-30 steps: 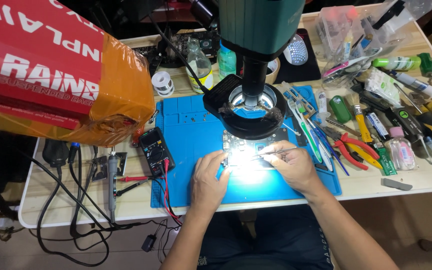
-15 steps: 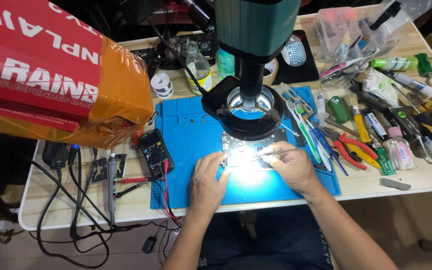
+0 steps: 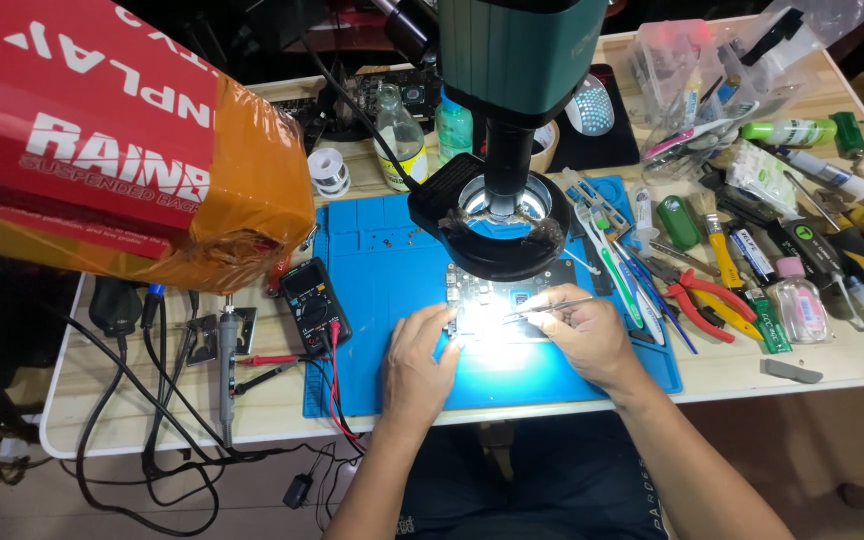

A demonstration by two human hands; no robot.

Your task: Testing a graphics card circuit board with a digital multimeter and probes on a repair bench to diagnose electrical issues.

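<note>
Since a moment ago the hands have barely shifted, so the fine work goes on. The left hand (image 3: pixel 420 358) rests curled, steadying the circuit board (image 3: pixel 497 300) on the blue mat (image 3: pixel 382 270) (smooth, rubbery), centre of the surface. The right hand (image 3: pixel 590 335) pinches thin metal tweezers (image 3: pixel 544 307) over it.

Electronics repair workshop: microscope (image 3: pixel 512 90), multimeter (image 3: pixel 314 305)

Both forearms reach up from six o'clock. The left hand (image 3: pixel 420 362) lies flat, fingers curled toward one o'clock; the right hand (image 3: pixel 584 335) is pinched, fingertips pointing toward ten o'clock.
</note>
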